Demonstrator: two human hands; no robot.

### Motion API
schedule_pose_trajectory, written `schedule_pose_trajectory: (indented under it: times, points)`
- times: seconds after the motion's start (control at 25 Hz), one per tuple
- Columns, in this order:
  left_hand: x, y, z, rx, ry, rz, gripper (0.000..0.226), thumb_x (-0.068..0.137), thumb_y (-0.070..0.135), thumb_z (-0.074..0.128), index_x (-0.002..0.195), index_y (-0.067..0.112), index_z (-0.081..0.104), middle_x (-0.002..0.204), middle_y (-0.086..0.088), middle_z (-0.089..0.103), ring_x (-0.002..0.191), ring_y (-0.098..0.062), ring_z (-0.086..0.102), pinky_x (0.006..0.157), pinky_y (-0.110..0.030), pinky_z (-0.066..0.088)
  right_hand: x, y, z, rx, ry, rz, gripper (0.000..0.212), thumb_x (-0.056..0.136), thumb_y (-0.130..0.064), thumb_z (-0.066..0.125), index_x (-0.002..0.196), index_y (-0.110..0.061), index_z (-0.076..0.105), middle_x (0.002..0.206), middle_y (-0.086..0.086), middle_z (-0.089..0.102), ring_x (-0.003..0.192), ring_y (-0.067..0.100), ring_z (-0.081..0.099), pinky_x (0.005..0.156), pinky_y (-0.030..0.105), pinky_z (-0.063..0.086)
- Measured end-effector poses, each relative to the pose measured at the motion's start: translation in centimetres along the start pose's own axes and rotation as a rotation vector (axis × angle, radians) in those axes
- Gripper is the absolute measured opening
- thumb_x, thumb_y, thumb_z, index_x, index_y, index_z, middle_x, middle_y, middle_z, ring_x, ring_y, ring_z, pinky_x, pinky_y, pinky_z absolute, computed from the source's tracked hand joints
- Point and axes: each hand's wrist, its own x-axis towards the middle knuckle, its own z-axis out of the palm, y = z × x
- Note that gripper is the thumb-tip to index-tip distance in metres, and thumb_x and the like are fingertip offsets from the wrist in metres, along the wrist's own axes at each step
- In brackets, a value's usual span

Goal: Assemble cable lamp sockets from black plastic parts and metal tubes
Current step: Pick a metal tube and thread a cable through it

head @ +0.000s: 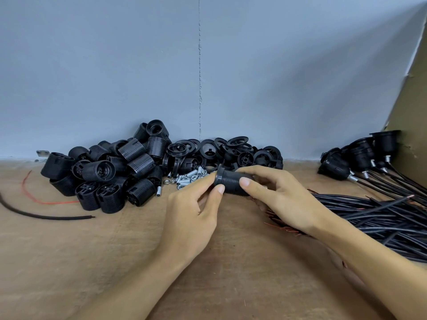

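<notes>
A black threaded lamp socket [231, 181] with a ring collar at its left end lies sideways above the wooden table, held by both hands. My left hand [196, 209] pinches its left end between thumb and fingers. My right hand [277, 195] grips its right part, thumb on the front. Behind them sits a small pile of short metal tubes [187, 177]. A heap of black socket bodies [111, 172] lies at the left, and black rings [233, 148] are piled against the wall.
A bundle of black cables [381, 218] with red wire ends lies at the right. Finished sockets on cables [360, 155] lean by a cardboard panel [411, 112]. A loose black cable [46, 215] and a red wire [34, 197] lie at the left.
</notes>
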Motion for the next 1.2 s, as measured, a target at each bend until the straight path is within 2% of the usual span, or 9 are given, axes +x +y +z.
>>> schedule_pose_trajectory:
  times: [0.16,0.4,0.52,0.64,0.76,0.92,1.04,1.12,1.2]
  points:
    - [0.0,0.5,0.0,0.006,0.025,0.026,0.029,0.098,0.005,0.063,0.115,0.025,0.075,0.099,0.021,0.075,0.093,0.004,0.069,0.080,-0.004,0.046,0.0,-0.2,0.8,0.083,0.004,0.049,0.027,0.104,-0.047,0.046,0.100,-0.035,0.070,0.076,0.004,0.068,0.054,0.014,0.055,0.062,0.035,0.049]
    - [-0.1,0.8,0.1,-0.010,0.056,0.059,0.032,0.095,-0.001,0.065,0.119,0.019,0.073,0.107,0.034,0.070,0.104,0.014,0.064,0.088,-0.001,0.044,0.0,-1.0,0.4,0.213,-0.055,0.136,0.052,0.105,-0.051,0.038,0.074,-0.015,0.061,0.068,0.004,0.066,0.053,0.019,0.052,0.069,0.046,0.044]
    - [-0.2,0.9,0.3,-0.057,0.043,0.037,0.039,0.096,0.001,0.065,0.123,0.028,0.068,0.113,0.039,0.067,0.111,0.013,0.063,0.093,-0.003,0.045,0.1,-0.9,0.4,0.284,-0.078,0.197,0.050,0.105,-0.051,0.034,0.089,-0.013,0.063,0.068,0.010,0.067,0.050,0.022,0.050,0.066,0.045,0.040]
    - [-0.1,0.6,0.3,-0.108,0.025,-0.011,0.029,0.096,0.006,0.067,0.118,0.023,0.075,0.111,0.023,0.074,0.111,0.003,0.067,0.092,-0.009,0.049,0.2,-1.1,0.7,0.285,-0.127,0.224,0.050,0.106,-0.052,0.031,0.112,-0.012,0.061,0.071,0.013,0.069,0.051,0.023,0.052,0.061,0.036,0.045]
    - [0.0,0.4,0.3,-0.162,0.030,-0.075,0.021,0.091,0.010,0.074,0.109,0.022,0.077,0.108,0.016,0.076,0.110,-0.005,0.068,0.094,-0.016,0.052,0.2,-1.1,0.8,0.277,-0.155,0.225,0.048,0.107,-0.050,0.028,0.112,-0.015,0.061,0.071,0.014,0.070,0.052,0.023,0.054,0.059,0.029,0.048]
    - [-0.2,0.4,0.8,-0.254,0.025,-0.197,0.011,0.091,0.010,0.074,0.100,0.016,0.074,0.104,0.010,0.076,0.106,-0.005,0.070,0.093,-0.021,0.054,0.1,-1.0,0.8,0.244,-0.155,0.227,0.052,0.105,-0.057,0.028,0.114,-0.017,0.061,0.076,0.013,0.073,0.057,0.025,0.058,0.068,0.033,0.052]
    - [-0.2,0.4,0.9,-0.250,0.044,-0.222,0.009,0.092,0.008,0.073,0.096,0.015,0.074,0.101,0.010,0.077,0.101,-0.003,0.071,0.087,-0.014,0.053,-0.1,-0.9,0.8,0.031,-0.103,0.140,0.038,0.094,-0.067,0.047,0.105,-0.034,0.063,0.089,0.002,0.072,0.076,0.027,0.064,0.085,0.044,0.052]
    - [-0.1,0.5,0.9,-0.252,0.040,-0.245,0.010,0.092,0.009,0.072,0.097,0.016,0.076,0.100,0.010,0.077,0.100,-0.003,0.071,0.087,-0.015,0.054,0.0,-0.7,0.7,-0.062,-0.055,0.093,0.031,0.086,-0.053,0.071,0.112,-0.040,0.059,0.101,-0.005,0.067,0.090,0.025,0.063,0.088,0.041,0.051]
    - [-0.1,0.5,0.9,-0.212,0.053,-0.240,0.009,0.094,0.011,0.071,0.097,0.017,0.076,0.098,0.014,0.076,0.099,0.001,0.070,0.086,-0.012,0.052,0.1,-0.4,0.8,-0.030,-0.036,0.094,0.038,0.086,-0.037,0.076,0.117,-0.036,0.055,0.104,-0.004,0.067,0.093,0.026,0.063,0.085,0.038,0.053]
